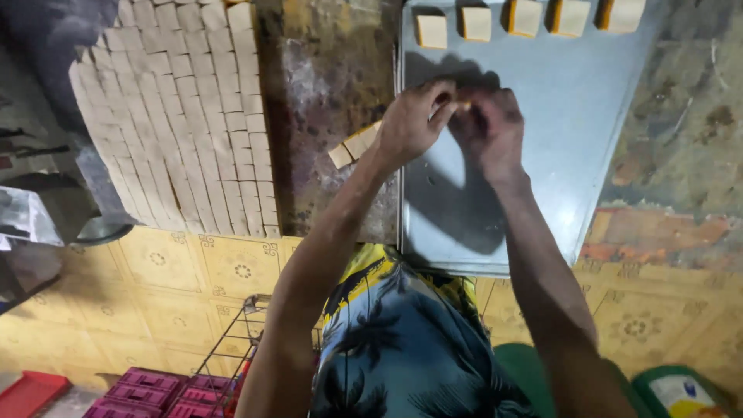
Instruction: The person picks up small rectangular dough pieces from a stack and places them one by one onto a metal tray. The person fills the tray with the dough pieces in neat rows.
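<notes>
Stacked rows of pale dough squares [186,116] at worktop [333,62] left edge. Few loose dough pieces [354,145] beside metal tray [580,116] left rim. Left hand [414,120] and right hand [489,128] together over tray middle, pinching one small dough piece [462,106]. Row of folded pieces [526,19] along tray far edge.

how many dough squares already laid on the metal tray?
5, in one row along the far edge of the metal tray: at and. The left hand and right hand may hide another.
</notes>
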